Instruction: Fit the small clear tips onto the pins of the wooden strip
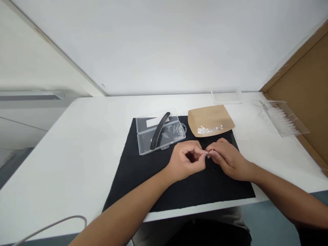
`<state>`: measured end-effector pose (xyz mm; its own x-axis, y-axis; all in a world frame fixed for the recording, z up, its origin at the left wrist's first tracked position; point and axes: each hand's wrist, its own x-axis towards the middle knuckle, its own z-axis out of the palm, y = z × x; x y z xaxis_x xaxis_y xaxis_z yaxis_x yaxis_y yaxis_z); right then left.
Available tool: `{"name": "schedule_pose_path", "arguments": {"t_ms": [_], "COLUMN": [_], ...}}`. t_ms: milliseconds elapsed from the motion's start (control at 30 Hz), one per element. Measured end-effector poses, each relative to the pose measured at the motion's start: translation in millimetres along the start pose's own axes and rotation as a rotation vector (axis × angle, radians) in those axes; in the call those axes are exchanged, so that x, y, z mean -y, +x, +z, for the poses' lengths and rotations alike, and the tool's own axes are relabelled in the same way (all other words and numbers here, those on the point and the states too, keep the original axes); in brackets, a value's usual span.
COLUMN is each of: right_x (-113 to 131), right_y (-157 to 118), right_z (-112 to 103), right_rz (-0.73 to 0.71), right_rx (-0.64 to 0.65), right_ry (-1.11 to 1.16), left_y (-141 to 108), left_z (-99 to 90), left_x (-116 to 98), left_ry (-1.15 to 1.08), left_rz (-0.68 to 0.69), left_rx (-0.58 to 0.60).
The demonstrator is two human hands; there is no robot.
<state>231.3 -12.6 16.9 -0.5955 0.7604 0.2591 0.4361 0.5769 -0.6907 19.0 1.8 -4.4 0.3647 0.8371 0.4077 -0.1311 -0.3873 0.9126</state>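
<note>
My left hand (188,160) is closed in a pinch, thumb against fingers, over a black mat (143,177). My right hand (230,160) is closed too, and its fingertips meet those of the left. Between them shows a tiny shiny piece (207,153), too small to name; the fingers cover most of it. Behind my left hand lies an open clear plastic case (143,145) with several transparent nail tips (176,129) inside. A curved black nail file (159,131) rests across the case. Just behind my hands stands a brown paper tray (212,114) holding white bits (205,130).
On the right of the white table (64,164) is a clear box (282,118) with rows of pale nail tips. A translucent tray (225,97) stands at the back by the wall. A brown board (304,85) borders the right side. A cable (64,218) loops at the front left.
</note>
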Motion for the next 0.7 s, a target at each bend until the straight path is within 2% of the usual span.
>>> {"name": "schedule_pose_path", "arguments": {"t_ms": [267, 700], "right_x": [3.2, 5.5], "right_y": [0.6, 2.0], "right_z": [-1.6, -4.3], "right_rz": [0.016, 0.039], "right_rx": [-0.014, -0.016], "right_ry": [-0.01, -0.031], "left_y": [-1.4, 0.1], "left_z": [-2.9, -2.3], "left_x": [1.5, 3.2], "left_ry": [-0.14, -0.105], "left_rz": [-0.08, -0.006], "left_rx": [0.059, 0.04]}}
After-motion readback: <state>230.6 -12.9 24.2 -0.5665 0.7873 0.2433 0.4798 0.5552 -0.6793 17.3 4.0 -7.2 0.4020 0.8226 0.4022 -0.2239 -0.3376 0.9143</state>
